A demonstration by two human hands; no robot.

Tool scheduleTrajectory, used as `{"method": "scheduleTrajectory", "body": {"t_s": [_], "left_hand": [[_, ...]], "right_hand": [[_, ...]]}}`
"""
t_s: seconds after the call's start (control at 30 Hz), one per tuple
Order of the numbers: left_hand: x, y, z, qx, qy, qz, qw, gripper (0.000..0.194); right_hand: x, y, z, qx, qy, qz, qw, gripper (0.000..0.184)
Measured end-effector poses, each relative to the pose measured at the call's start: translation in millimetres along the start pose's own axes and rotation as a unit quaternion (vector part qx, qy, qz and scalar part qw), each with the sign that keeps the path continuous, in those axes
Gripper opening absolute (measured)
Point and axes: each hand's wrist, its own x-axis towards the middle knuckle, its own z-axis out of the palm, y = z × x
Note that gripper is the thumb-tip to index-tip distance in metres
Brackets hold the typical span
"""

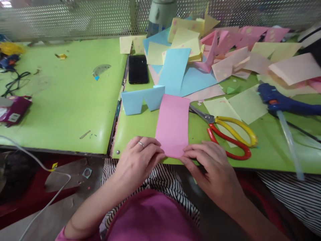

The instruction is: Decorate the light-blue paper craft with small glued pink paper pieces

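Note:
A pink paper strip (173, 124) lies lengthwise on the green table (132, 129), its near end at the table's front edge. My left hand (137, 160), with a ring on one finger, pinches the strip's near left corner. My right hand (208, 167) pinches the near right corner. Both hands have their fingers curled on the paper's bottom edge. A folded blue paper (141, 98) stands just beyond the strip on the left.
Scissors (230, 134) with yellow and red handles lie right of the strip. A blue glue gun (283, 102) rests at the right. A black phone (138, 69) and a heap of coloured paper sheets (225, 50) fill the back. A second green table (62, 97) adjoins on the left.

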Motion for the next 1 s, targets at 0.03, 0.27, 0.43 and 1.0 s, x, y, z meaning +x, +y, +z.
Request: {"method": "scheduleTrajectory", "body": {"t_s": [0.03, 0.27, 0.43, 1.0], "left_hand": [[1, 0, 0.9, 0.011, 0.006, -0.004, 1.000, 0.013], [-1, 1, 2.4, 0.011, -0.003, -0.059, 0.998, 0.013], [-1, 4, -0.5, -0.001, -0.016, -0.084, 0.996, 0.012], [-8, 13, -0.6, 0.054, -0.013, -0.101, 0.993, 0.006]], "right_hand": [[0, -1, 1, -0.008, 0.004, 0.009, 1.000, 0.015], [-3, -3, 6, -0.022, 0.024, 0.033, 0.999, 0.013], [-3, -5, 5, -0.020, 0.021, 0.045, 0.999, 0.013], [-1, -6, 5, -0.014, 0.008, 0.062, 0.998, 0.011]]}}
